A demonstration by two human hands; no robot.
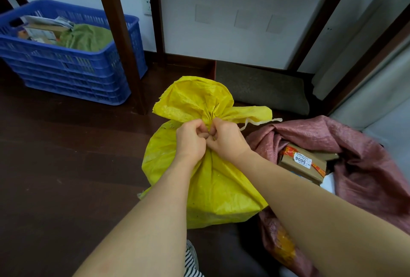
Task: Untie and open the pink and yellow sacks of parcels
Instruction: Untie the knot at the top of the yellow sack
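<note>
The yellow sack (210,179) stands upright on the dark wooden floor (66,154), centre of view, its neck gathered and tied. Both hands work at that neck — the left hand (192,140) and the right hand (226,140) touch each other, each with fingers curled tight and pinched on the bunched yellow fabric at the knot. A pale tie string (261,122) trails right from the neck. Just right of it lies the pink sack (366,165), mouth open, a labelled cardboard parcel (304,163) exposed inside. Far left sits a blue crate (66,70).
</note>
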